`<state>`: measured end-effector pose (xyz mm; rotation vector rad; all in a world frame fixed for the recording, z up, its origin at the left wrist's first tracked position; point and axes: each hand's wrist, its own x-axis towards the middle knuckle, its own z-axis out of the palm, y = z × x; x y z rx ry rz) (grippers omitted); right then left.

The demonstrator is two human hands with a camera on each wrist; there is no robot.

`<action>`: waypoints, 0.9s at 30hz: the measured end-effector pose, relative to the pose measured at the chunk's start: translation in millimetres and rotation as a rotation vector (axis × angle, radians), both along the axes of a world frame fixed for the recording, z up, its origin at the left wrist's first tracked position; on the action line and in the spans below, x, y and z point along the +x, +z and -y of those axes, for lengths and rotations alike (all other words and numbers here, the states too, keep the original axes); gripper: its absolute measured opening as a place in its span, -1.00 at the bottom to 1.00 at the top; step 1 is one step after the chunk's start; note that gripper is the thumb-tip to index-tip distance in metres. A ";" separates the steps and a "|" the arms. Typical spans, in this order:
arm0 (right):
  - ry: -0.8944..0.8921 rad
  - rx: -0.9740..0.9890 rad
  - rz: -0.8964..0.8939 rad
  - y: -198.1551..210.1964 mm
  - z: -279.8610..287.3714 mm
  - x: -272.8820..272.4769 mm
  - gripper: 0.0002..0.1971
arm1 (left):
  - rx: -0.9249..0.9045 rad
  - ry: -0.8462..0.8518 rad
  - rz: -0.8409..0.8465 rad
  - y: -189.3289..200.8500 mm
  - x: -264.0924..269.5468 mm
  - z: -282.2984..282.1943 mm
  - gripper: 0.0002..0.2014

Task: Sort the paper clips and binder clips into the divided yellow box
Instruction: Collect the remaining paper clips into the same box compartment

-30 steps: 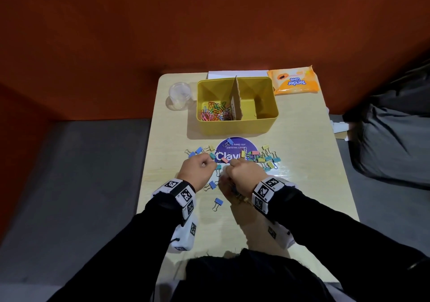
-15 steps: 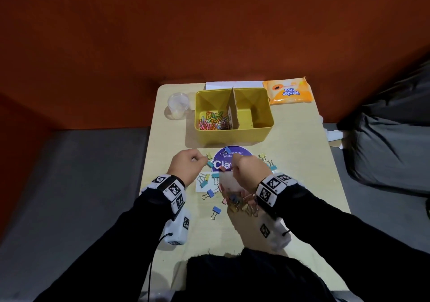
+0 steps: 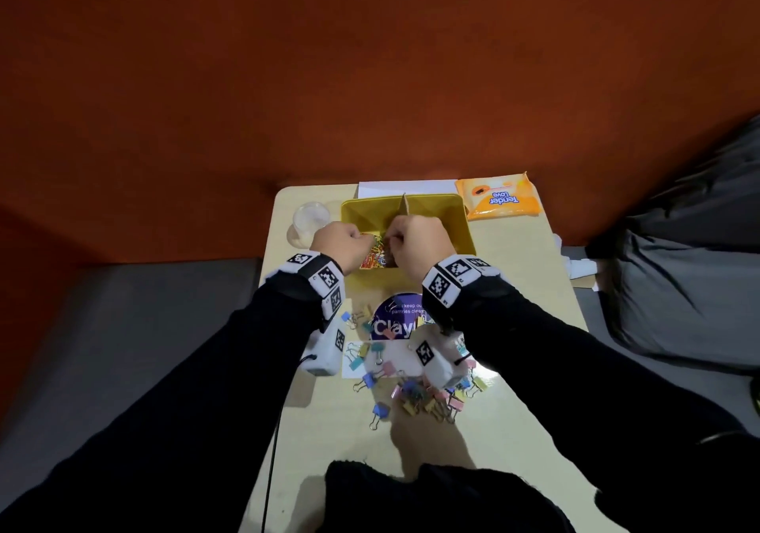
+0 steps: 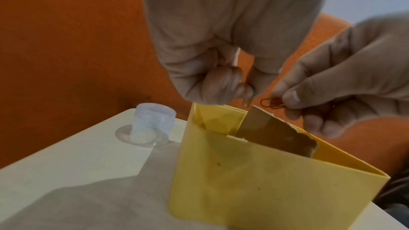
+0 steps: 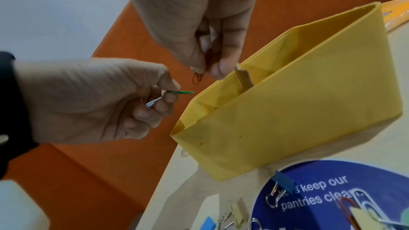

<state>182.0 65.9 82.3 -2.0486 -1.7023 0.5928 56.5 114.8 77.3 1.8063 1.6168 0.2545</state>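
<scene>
My left hand (image 3: 343, 244) pinches a green paper clip (image 5: 184, 92) and my right hand (image 3: 419, 240) pinches a red paper clip (image 4: 271, 102), both above the yellow box (image 3: 460, 220) at the frame's upper middle. My hands hide most of its left compartment; only a slice of the coloured paper clips (image 3: 376, 253) inside shows. What the right compartment holds I cannot tell. Binder clips (image 3: 427, 397) lie scattered at the lower middle, partly under my wrists. The purple disc (image 3: 395, 318) reads "keep our pantries clean"; the orange packet (image 3: 497, 200) reads "Tender Love". A second ago both hands were down among the binder clips.
</scene>
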 end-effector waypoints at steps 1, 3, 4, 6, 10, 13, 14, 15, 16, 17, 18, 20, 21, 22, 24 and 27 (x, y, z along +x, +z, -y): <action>-0.005 -0.019 0.012 -0.5 -2.3 0.9 -0.77 | -0.029 -0.010 -0.037 0.5 4.6 -3.2 -0.61; -0.007 -0.053 0.031 -2.7 -5.3 2.0 -0.76 | -0.081 -0.032 -0.091 0.9 12.7 -8.4 -0.61; -0.006 -0.064 0.035 -3.8 -5.5 2.2 -0.76 | -0.097 -0.033 -0.102 1.1 15.9 -10.3 -0.61; -0.013 -0.057 0.027 -4.9 -4.7 3.2 -0.74 | -0.101 -0.027 -0.104 1.7 21.0 -12.6 -0.64; -0.023 0.009 -0.014 -1.2 2.0 7.1 -0.77 | -0.071 -0.011 -0.028 4.0 26.5 -11.2 -0.77; -0.030 0.046 -0.050 -0.2 10.3 11.8 -0.79 | -0.113 0.018 0.141 -2.6 27.1 -12.0 -0.77; -0.034 0.048 -0.062 -1.7 13.6 13.9 -0.80 | -0.128 0.034 0.198 -4.9 26.7 -11.9 -0.73; -0.038 0.044 -0.074 -3.5 17.5 16.2 -0.81 | -0.139 0.048 0.239 -6.4 26.2 -11.5 -0.69; -0.043 0.039 -0.087 -5.7 21.6 19.2 -0.82 | -0.151 0.063 0.280 -8.5 25.7 -11.4 -0.66; -0.047 0.042 -0.101 -7.8 26.2 22.6 -0.83 | -0.173 0.076 0.339 -9.3 25.3 -10.4 -0.65; -0.051 0.050 -0.117 -10.1 30.9 26.8 -0.84 | -0.195 0.081 0.391 -8.3 25.3 -8.2 -0.66; -0.065 0.070 -0.150 -14.0 41.4 36.6 -0.86 | -0.191 0.063 0.405 -7.7 25.2 -5.3 -0.70; -0.080 0.074 -0.166 -16.3 47.0 41.8 -0.86 | -0.181 0.046 0.392 -9.0 25.1 -5.2 -0.70; -0.098 0.074 -0.184 -19.1 52.9 47.3 -0.87 | -0.173 0.037 0.383 -11.1 24.7 -5.4 -0.69; -0.136 0.075 -0.219 -26.1 64.8 57.3 -0.88 | -0.173 0.035 0.370 -14.6 23.3 -4.5 -0.68; -0.193 0.080 -0.245 -37.8 81.7 69.7 -0.90 | -0.148 0.036 0.364 -18.7 21.7 1.5 -0.67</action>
